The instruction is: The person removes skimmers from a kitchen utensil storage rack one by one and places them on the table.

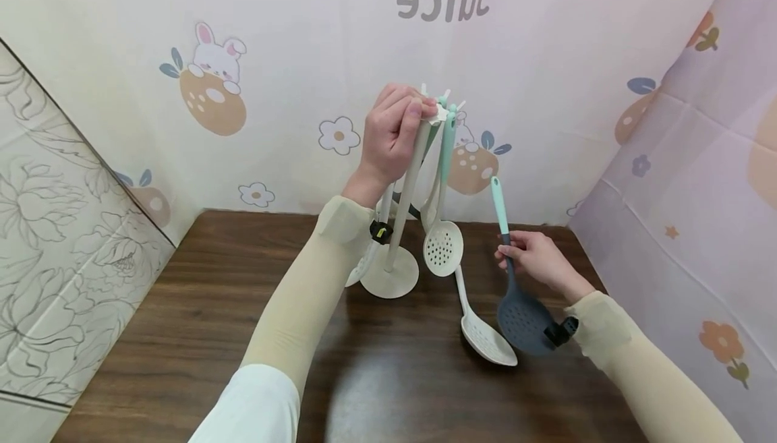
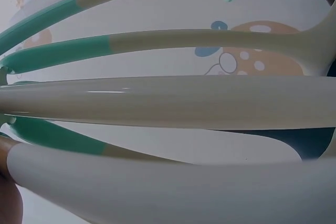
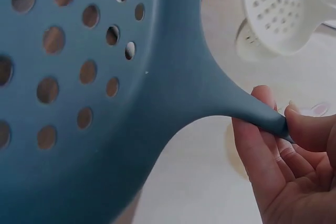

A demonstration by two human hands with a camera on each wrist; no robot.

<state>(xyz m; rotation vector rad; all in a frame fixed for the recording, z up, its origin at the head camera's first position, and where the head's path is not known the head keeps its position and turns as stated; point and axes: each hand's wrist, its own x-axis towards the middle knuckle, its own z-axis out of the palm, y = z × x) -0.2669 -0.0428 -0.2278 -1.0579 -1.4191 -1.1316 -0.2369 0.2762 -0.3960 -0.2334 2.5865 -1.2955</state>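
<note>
My left hand (image 1: 394, 126) grips the top of a white utensil stand (image 1: 388, 281), fingers curled over it beside the hooks. Several utensils with mint-green handles (image 2: 58, 53) hang from it, among them a white skimmer (image 1: 443, 249). A white slotted utensil (image 1: 361, 268) hangs at the left, partly hidden by my wrist. My right hand (image 1: 537, 257) pinches a dark blue-grey skimmer (image 1: 525, 321) by its neck, between thumb and fingers. Its mint handle end (image 1: 498, 203) points up and its perforated head tilts down, right of the stand.
A white slotted spoon (image 1: 488, 340) is on the brown wooden table (image 1: 200, 335), between the stand and the dark skimmer. Behind stands a patterned cloth backdrop (image 1: 291, 38), with another cloth wall (image 1: 698, 227) at the right and a floral panel (image 1: 73, 227) at the left.
</note>
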